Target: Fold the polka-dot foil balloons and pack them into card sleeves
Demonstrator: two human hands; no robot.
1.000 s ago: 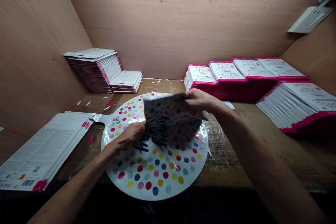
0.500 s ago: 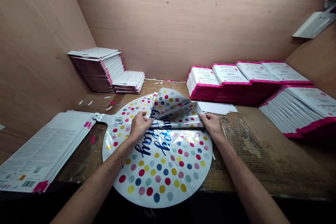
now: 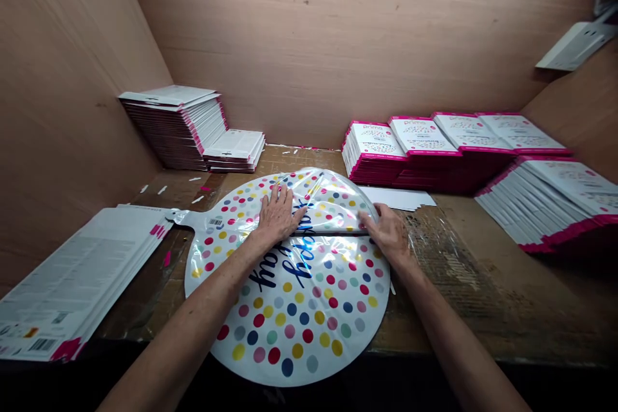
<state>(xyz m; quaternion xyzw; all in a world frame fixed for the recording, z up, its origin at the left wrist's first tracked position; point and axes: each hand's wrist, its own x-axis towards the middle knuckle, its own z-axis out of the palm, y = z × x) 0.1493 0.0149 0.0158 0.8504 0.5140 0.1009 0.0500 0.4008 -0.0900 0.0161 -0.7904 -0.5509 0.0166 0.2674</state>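
Note:
A round white foil balloon (image 3: 294, 309) with coloured dots and dark blue script lies flat on the wooden table. Its far edge is folded over toward me, forming a flap (image 3: 328, 206). My left hand (image 3: 277, 215) lies flat on the flap's left part, fingers spread, pressing it down. My right hand (image 3: 389, 232) rests at the right end of the fold line, fingers extended along the crease. The balloon's neck tab with a barcode (image 3: 212, 222) points left.
A fanned pile of white printed cards (image 3: 72, 283) lies at the near left. A tall card stack (image 3: 168, 122) stands at the back left. Rows of pink-edged packaged stacks (image 3: 434, 148) fill the back right and right side (image 3: 555, 199). Wooden walls enclose the table.
The folded flap was held up in the air, then laid down on the balloon. My left hand moved onto it and flattened it; my right hand came down to the fold's right end.

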